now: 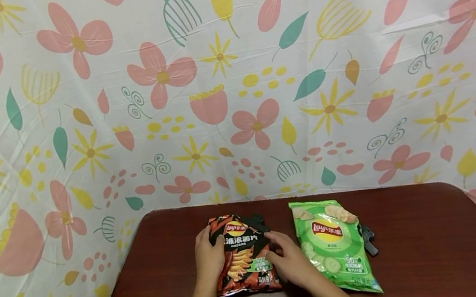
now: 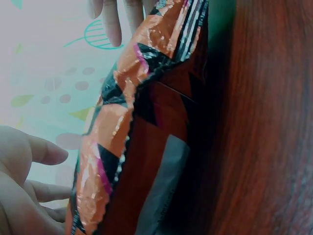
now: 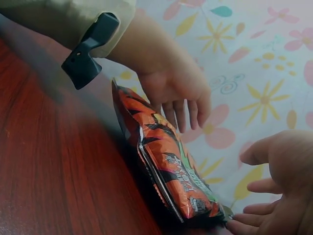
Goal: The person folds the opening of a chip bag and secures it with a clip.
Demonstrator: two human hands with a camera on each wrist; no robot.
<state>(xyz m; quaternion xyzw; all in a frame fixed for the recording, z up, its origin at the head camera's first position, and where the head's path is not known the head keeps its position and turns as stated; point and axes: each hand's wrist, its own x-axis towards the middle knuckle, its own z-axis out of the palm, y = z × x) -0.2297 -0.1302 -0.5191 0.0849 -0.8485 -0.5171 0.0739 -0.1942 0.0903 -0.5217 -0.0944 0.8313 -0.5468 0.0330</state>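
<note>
A black and orange Lay's chip bag (image 1: 244,258) lies on the table, its front facing up. My left hand (image 1: 207,256) is at its left side, thumb near the printed front. At the opposite side is my right hand (image 1: 292,263), with fingertips by the upper right edge and the thumb over the front. In the left wrist view, the left hand (image 2: 24,178) has its fingers loosely spread beside the puffed bag (image 2: 98,161). The right wrist view shows the right hand (image 3: 288,186) with relaxed fingers, their tips right at a bag corner.
A green Lay's chip bag (image 1: 330,246) lies to the right, with a black plastic piece (image 1: 369,240) partly under its right edge. Another black piece (image 1: 256,222) is behind the orange bag's top. A flower-patterned cloth (image 1: 251,88) stands behind the dark red table (image 1: 429,248).
</note>
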